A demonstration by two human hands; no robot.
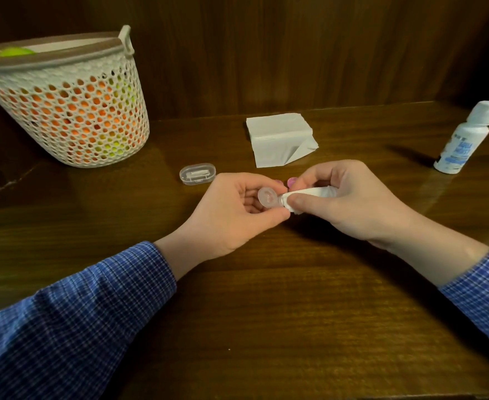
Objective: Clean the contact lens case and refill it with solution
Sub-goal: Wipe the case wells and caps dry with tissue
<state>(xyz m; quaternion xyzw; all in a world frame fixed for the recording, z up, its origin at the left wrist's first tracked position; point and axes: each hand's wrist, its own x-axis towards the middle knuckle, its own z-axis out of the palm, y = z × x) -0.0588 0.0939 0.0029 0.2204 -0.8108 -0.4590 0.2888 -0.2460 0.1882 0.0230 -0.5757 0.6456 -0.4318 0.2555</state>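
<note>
- The table (266, 313) is dark wood, and I take the tissue stack on it as my landmark.
- The basket (70, 111), white and perforated with orange and green showing through its holes, stands far to the left of the stack.
- The tissue stack (280, 137) lies flat, one lower corner folded up.
- My left hand (237, 209) is just in front of the stack, fingers and thumb curled round the lens case.
- My right hand (344, 197), beside the left one, pinches a rolled tissue (304, 194) whose tip touches the case.
- The bottle (462, 140), white and capped, stands well right of the stack.
- A clear box (197, 174) sits in front of the stack, to its left.
- The case (268, 197), a clear round cup, is in my left fingers.
- Two pink caps (291, 181) peek out between my hands.
</note>
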